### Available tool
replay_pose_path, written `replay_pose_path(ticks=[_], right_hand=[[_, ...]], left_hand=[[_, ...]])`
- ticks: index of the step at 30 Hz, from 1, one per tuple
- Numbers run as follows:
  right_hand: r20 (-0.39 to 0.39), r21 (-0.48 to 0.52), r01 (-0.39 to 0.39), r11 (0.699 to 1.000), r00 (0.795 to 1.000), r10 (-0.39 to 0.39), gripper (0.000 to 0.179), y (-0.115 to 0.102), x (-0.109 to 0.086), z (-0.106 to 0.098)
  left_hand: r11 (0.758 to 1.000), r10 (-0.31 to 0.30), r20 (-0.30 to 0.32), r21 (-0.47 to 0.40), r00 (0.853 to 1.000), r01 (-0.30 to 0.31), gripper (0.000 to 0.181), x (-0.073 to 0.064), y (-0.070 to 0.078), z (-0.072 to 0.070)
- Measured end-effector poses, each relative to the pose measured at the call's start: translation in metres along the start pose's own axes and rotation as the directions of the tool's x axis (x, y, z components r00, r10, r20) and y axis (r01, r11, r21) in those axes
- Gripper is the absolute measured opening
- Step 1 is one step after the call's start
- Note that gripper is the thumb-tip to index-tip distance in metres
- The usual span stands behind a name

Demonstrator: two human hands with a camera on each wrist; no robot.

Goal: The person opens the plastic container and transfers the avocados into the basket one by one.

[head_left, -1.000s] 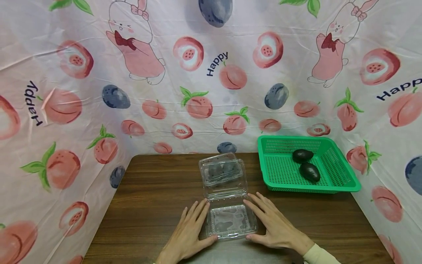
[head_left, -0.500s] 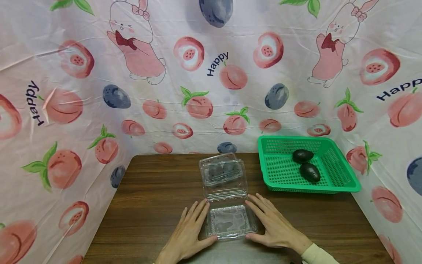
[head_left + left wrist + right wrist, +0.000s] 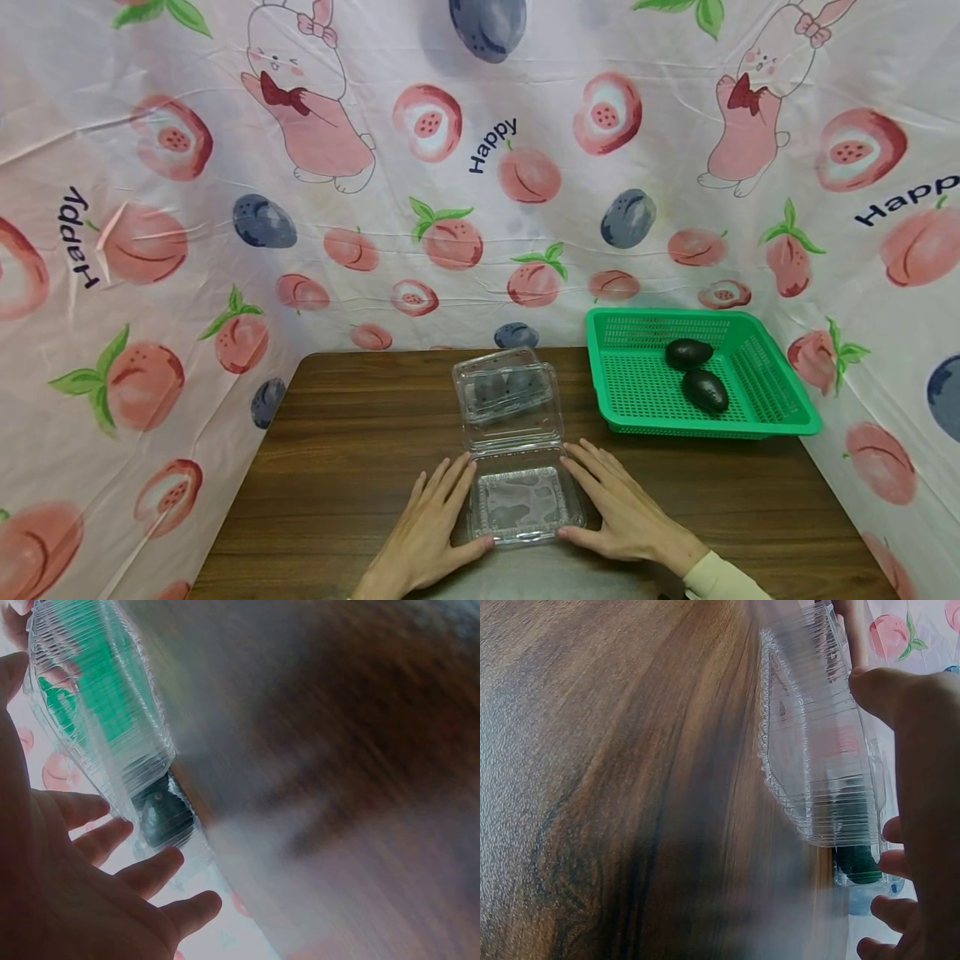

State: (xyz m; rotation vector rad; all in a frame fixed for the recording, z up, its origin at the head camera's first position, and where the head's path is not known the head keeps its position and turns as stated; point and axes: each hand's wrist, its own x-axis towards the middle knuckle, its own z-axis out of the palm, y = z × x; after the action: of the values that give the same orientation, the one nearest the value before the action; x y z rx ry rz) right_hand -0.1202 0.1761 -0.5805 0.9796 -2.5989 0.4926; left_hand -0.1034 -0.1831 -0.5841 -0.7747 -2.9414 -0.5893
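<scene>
A clear plastic clamshell container (image 3: 525, 500) lies unfolded on the table, its base toward me and its lid (image 3: 510, 433) tipped away at the back. Flanking the base, my left hand (image 3: 427, 529) has extended fingers along the left rim and its thumb at the front corner. My right hand (image 3: 626, 517) mirrors it, fingers spread along the right rim and thumb at the front right corner. Nothing lies in the base. Behind the lid stands another clear container (image 3: 461, 375) with two dark avocados (image 3: 491, 386), partly veiled by plastic. The left wrist view shows one avocado (image 3: 165, 817) beyond the fingertips.
A green plastic basket (image 3: 607, 417) stands at the back right of the wooden table (image 3: 352, 433). In it lie two dark avocados, one toward the back (image 3: 687, 354) and one nearer (image 3: 705, 392). Fruit-printed cloth (image 3: 427, 183) hangs behind and at both sides.
My right fingers and thumb shift very slightly along the container's right side. The left hand, containers and basket stay in place.
</scene>
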Motion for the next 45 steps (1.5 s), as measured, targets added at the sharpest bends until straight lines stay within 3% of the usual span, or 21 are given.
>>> replay_pose_path(ticks=[15,29,38,45], right_hand=[[0.015,-0.027,-0.001,1.000,1.000,0.002,0.099,-0.008,0.007,0.006],[0.022,-0.050,-0.008,0.999,1.000,0.009,0.099,-0.025,0.021,0.016],[0.050,-0.057,-0.013,0.998,0.999,0.016,0.100,-0.036,0.030,0.024],[0.038,-0.063,-0.008,0.998,0.999,0.011,0.100,-0.047,0.038,0.030]], left_hand=[[0.999,0.022,-0.078,0.046,0.997,-0.019,0.108,-0.006,-0.007,0.001],[0.998,-0.027,-0.076,0.056,0.997,0.032,0.110,-0.015,-0.019,-0.007],[0.998,-0.058,-0.051,0.004,0.997,0.058,0.113,-0.023,-0.033,-0.013],[0.998,-0.055,-0.068,0.009,0.996,0.056,0.111,-0.032,-0.043,-0.019]])
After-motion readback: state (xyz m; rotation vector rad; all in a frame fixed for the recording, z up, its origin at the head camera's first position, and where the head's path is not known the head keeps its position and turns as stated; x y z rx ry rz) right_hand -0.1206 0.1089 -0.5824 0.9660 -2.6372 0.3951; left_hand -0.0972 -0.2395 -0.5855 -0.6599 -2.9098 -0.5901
